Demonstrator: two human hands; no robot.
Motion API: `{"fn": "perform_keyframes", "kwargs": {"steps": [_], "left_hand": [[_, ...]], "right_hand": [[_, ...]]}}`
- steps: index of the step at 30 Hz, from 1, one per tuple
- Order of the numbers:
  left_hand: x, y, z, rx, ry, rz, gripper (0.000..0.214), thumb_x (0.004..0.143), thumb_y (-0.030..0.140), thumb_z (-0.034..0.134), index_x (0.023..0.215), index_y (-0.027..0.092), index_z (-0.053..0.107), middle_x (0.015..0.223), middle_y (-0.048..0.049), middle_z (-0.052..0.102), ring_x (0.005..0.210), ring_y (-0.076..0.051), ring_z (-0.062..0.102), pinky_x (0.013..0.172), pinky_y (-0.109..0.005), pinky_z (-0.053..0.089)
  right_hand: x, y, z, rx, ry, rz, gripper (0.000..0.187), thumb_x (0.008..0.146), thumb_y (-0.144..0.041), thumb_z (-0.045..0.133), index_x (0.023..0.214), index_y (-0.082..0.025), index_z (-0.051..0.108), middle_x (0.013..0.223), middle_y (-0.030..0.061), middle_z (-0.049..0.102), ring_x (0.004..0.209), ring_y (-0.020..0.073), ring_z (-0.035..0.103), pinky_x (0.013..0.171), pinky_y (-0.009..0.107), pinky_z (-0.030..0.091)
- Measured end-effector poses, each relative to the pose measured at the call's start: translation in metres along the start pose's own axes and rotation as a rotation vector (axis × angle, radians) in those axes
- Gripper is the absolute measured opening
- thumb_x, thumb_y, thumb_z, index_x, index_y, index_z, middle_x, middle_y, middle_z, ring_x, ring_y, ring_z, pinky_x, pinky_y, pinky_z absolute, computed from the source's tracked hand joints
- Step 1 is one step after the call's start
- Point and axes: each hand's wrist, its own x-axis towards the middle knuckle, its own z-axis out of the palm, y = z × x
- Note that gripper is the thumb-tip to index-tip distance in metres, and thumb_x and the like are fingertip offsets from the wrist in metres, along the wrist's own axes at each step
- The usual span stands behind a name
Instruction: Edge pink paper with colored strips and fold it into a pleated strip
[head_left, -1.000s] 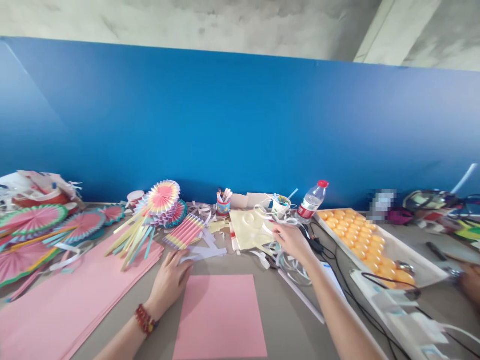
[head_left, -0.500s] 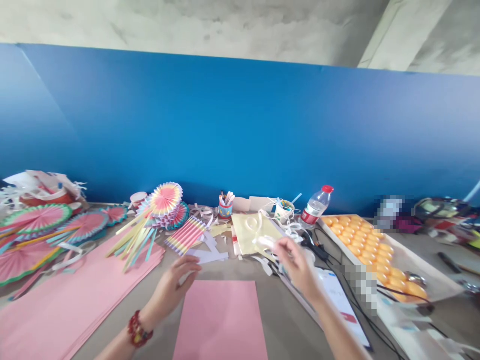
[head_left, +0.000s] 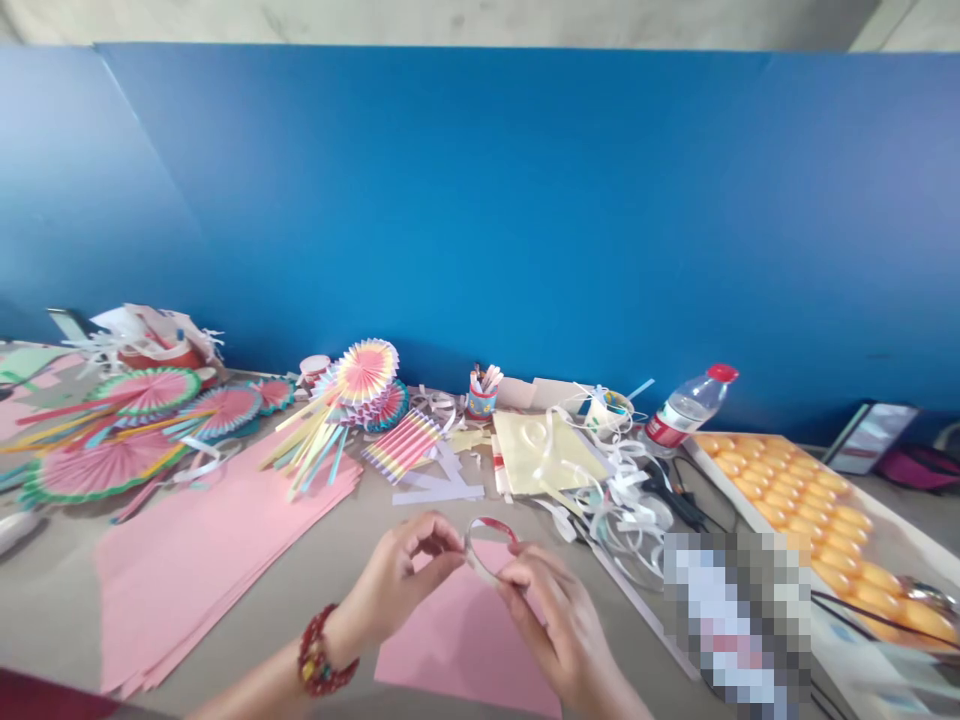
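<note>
At six o'clock in our view, a thin ring (head_left: 483, 570), red inside, is above a pink sheet (head_left: 457, 645). Our left hand (head_left: 405, 578) pinches its rim at nine o'clock, between thumb and fingertip; our right hand (head_left: 553, 622) grips it at four o'clock.

The desk (head_left: 262, 615) is brightly lit; beyond the hands (head_left: 551, 625), the blue partition (head_left: 480, 200) is paled at both ends; right of them, a patch (head_left: 739, 630) is pixelated.
</note>
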Motion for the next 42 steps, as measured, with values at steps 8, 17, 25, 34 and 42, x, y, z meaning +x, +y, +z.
{"fn": "perform_keyframes", "kwargs": {"steps": [8,17,25,34,42], "left_hand": [[-0.004,-0.007,0.003,-0.118,-0.021,-0.094,0.013,0.088,0.030,0.062,0.087,0.017,0.060,0.080,-0.0010,0.062,0.074,-0.014,0.057,0.069,-0.022,0.044],[-0.020,-0.011,0.005,0.026,-0.041,-0.049,0.013,0.089,0.023,0.058,0.076,0.018,0.057,0.076,-0.0012,0.060,0.072,-0.014,0.054,0.068,-0.023,0.041],[-0.026,-0.023,-0.002,0.030,0.013,-0.060,0.017,0.090,0.024,0.055,0.074,0.018,0.052,0.075,-0.0013,0.058,0.070,-0.014,0.053,0.068,-0.023,0.042],[-0.033,-0.019,-0.013,0.079,0.018,-0.032,0.020,0.095,0.029,0.050,0.078,0.020,0.049,0.079,-0.0008,0.055,0.075,-0.015,0.053,0.071,-0.023,0.040],[-0.029,-0.032,-0.026,0.089,0.070,-0.100,0.019,0.092,0.030,0.051,0.076,0.019,0.052,0.077,-0.0008,0.057,0.076,-0.016,0.055,0.073,-0.023,0.042]], "right_hand": [[-0.002,-0.004,0.007,-0.078,-0.005,-0.114,0.016,0.093,-0.008,0.046,0.095,-0.022,0.053,0.075,0.0012,0.063,0.084,0.0194,0.061,0.088,0.032,0.046],[-0.012,-0.002,0.007,-0.178,-0.100,-0.046,0.011,0.095,-0.015,0.047,0.088,-0.022,0.051,0.072,0.0010,0.059,0.067,0.0157,0.056,0.059,0.022,0.040],[-0.021,0.006,-0.002,-0.261,-0.210,0.067,0.012,0.096,-0.021,0.045,0.090,-0.023,0.055,0.078,0.0028,0.060,0.071,0.0175,0.058,0.062,0.024,0.043],[-0.018,0.005,-0.012,-0.278,-0.166,0.048,0.014,0.096,-0.019,0.046,0.087,-0.023,0.055,0.076,0.0020,0.058,0.073,0.0176,0.056,0.066,0.026,0.045],[-0.012,0.013,-0.028,-0.307,-0.173,-0.014,0.014,0.093,-0.012,0.047,0.086,-0.023,0.053,0.072,-0.0028,0.058,0.072,0.0158,0.059,0.104,0.045,0.038]]}}
